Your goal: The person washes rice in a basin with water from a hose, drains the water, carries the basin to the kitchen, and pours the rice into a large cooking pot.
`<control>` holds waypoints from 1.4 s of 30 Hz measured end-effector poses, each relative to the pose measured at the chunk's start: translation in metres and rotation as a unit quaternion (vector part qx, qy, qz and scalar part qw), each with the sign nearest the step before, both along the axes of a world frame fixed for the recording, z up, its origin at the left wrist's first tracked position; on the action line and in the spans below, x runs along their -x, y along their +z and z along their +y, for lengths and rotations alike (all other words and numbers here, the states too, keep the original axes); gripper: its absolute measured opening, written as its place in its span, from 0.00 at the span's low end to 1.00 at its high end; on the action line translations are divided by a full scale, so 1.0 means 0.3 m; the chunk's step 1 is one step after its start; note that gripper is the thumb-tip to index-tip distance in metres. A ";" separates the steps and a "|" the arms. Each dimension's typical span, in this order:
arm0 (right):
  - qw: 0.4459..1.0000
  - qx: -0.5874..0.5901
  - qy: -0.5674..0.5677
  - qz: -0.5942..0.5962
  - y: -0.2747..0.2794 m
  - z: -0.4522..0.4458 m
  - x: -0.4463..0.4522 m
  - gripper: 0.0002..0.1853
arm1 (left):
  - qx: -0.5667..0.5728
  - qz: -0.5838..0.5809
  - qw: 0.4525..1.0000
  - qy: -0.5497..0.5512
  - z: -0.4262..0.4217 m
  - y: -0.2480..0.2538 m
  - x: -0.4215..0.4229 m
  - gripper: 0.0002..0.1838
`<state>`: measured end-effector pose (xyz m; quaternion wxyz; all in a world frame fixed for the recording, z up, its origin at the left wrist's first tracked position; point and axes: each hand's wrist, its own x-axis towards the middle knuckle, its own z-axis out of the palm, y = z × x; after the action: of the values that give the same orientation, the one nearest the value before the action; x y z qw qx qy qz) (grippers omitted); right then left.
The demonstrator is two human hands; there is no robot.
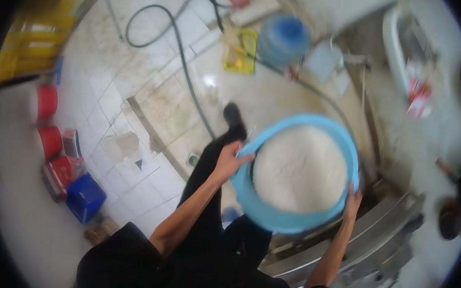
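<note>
A round light-blue basin (260, 215) is held up in front of my body. White, fine-grained stuff that looks like rice (301, 167) fills much of it, heaped with a slight dip. My left hand (230, 162) grips the basin's left rim, thumb over the edge. On the opposite side, my right hand (352, 203) is closed on the right rim, its fingers mostly hidden beneath the basin.
A green hose (185, 68) loops across the wet tiled floor (126, 179). Ahead stand a water jug (283, 40) and a yellow tray (240, 51). Metal equipment (374, 234) is at right; red containers (46, 101) and a blue crate (86, 198) are at left.
</note>
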<state>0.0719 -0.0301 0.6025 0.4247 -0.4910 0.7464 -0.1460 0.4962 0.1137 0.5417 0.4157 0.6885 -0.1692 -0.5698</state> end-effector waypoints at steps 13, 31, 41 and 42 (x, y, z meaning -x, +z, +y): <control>0.984 0.179 -0.008 0.006 1.329 -0.353 -0.768 0.30 | 0.271 0.308 0.902 0.132 -0.316 1.187 -0.763 0.19; 0.937 0.120 0.304 -0.125 1.136 -1.180 -2.574 0.20 | 0.289 0.090 0.877 0.373 -0.414 1.218 -2.232 0.24; 0.910 0.136 0.338 -0.198 1.249 -1.039 -3.871 0.17 | 0.298 0.044 0.849 0.435 -0.169 1.284 -3.242 0.18; 0.909 0.144 0.339 -0.196 1.267 -1.028 -3.966 0.17 | 0.311 0.025 0.846 0.432 -0.178 1.266 -3.338 0.18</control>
<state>1.2617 -0.3385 0.9827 0.5107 -0.7319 0.4080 -0.1926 1.4977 0.0602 0.9216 0.8161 0.5120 -0.0127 -0.2678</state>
